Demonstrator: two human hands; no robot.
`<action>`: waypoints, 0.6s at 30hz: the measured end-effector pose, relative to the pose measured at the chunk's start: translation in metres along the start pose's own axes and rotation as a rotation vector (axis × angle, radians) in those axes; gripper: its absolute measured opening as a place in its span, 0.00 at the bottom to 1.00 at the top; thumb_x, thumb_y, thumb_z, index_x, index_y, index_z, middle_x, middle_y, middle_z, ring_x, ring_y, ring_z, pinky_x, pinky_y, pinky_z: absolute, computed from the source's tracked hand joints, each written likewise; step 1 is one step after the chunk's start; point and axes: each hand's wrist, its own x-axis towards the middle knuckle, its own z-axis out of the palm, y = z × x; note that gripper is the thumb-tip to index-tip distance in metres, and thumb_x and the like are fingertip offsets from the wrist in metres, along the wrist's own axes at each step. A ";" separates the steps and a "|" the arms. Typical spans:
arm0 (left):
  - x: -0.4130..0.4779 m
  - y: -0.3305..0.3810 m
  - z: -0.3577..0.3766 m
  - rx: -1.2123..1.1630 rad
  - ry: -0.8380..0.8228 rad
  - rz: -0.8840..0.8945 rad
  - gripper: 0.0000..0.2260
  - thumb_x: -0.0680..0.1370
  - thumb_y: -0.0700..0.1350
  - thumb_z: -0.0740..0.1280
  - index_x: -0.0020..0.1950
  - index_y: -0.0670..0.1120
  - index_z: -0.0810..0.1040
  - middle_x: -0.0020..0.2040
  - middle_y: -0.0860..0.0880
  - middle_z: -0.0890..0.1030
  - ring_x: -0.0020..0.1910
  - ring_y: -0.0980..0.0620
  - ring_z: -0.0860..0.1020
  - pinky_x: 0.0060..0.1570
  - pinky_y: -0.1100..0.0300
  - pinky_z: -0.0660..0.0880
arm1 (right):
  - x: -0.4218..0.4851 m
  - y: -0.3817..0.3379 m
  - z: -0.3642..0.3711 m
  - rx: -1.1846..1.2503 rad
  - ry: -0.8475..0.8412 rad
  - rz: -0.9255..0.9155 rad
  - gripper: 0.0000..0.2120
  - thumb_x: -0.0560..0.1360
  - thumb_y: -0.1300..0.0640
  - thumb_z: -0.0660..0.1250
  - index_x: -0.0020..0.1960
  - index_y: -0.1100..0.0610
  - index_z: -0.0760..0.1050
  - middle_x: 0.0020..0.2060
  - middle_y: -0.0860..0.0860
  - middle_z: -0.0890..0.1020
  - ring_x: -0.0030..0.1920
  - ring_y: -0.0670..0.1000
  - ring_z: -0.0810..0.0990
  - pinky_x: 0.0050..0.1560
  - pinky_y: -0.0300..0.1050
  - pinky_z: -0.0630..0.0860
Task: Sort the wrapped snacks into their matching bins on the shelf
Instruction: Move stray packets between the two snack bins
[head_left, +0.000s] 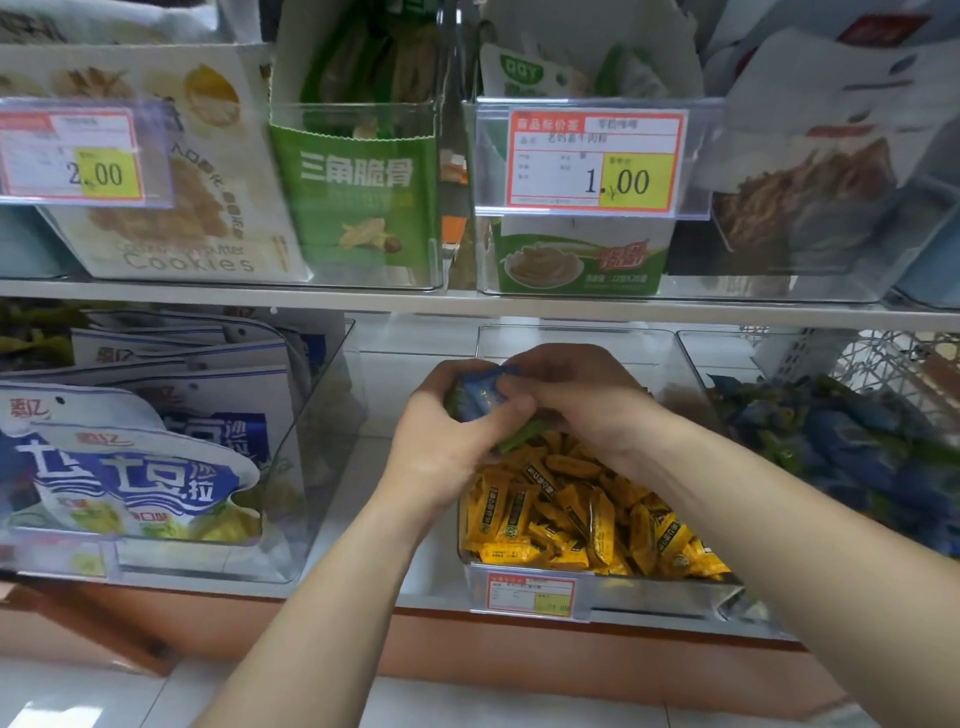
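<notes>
Broadly, a white shelf (363, 304) in two tiers carries rows of clear, hard plastic bins with straight walls. On the upper tier stand a pale cookie box (171, 208) and a green carton (358, 192), both of printed card, and a red-bordered price tag (592, 161) clips to a bin front.

On the lower tier, the left bin (317, 415) holds flat, glossy blue-and-white pouches (140, 467) leaning on one another. The right bin (696, 364) is heaped with small blue snacks (841, 441) in crinkled film. The middle bin (654, 590) is filled with small yellow snacks (571, 514), oblong pillow packs with shiny wrappers and dark print, lying at all angles.

Both hands meet above the rear half of the middle bin, over the yellow heap. The left hand (452, 441) is curled round a blue-wrapped snack (475, 397), thumb across its front. The right hand (576, 395) comes in from the other side with fingers bent, pinching the same wrapper at its upper corner. A green wrapper end (519, 439) sticks out below, between the two hands; it may be a second snack, though the fingers hide most of it. The blue-wrapped snack is held clear of the yellow ones beneath.
</notes>
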 end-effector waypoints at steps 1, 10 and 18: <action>0.000 -0.001 0.000 0.008 0.005 0.004 0.22 0.64 0.52 0.77 0.56 0.49 0.79 0.46 0.50 0.84 0.44 0.54 0.83 0.35 0.60 0.80 | 0.000 0.000 0.000 0.017 -0.010 0.001 0.07 0.73 0.60 0.74 0.51 0.59 0.83 0.47 0.56 0.86 0.49 0.56 0.86 0.48 0.48 0.82; 0.014 -0.016 -0.035 0.211 0.198 0.030 0.12 0.72 0.45 0.75 0.54 0.50 0.79 0.45 0.48 0.83 0.43 0.49 0.83 0.30 0.59 0.79 | 0.041 0.019 -0.025 -0.408 0.045 -0.035 0.05 0.78 0.53 0.68 0.49 0.51 0.83 0.41 0.46 0.86 0.39 0.45 0.85 0.36 0.37 0.79; 0.015 -0.020 -0.035 0.247 0.184 0.023 0.10 0.72 0.46 0.75 0.50 0.54 0.78 0.44 0.51 0.83 0.42 0.51 0.82 0.33 0.56 0.82 | 0.096 0.074 -0.001 -1.132 -0.399 0.091 0.23 0.74 0.42 0.70 0.66 0.49 0.75 0.58 0.46 0.77 0.58 0.49 0.75 0.49 0.42 0.69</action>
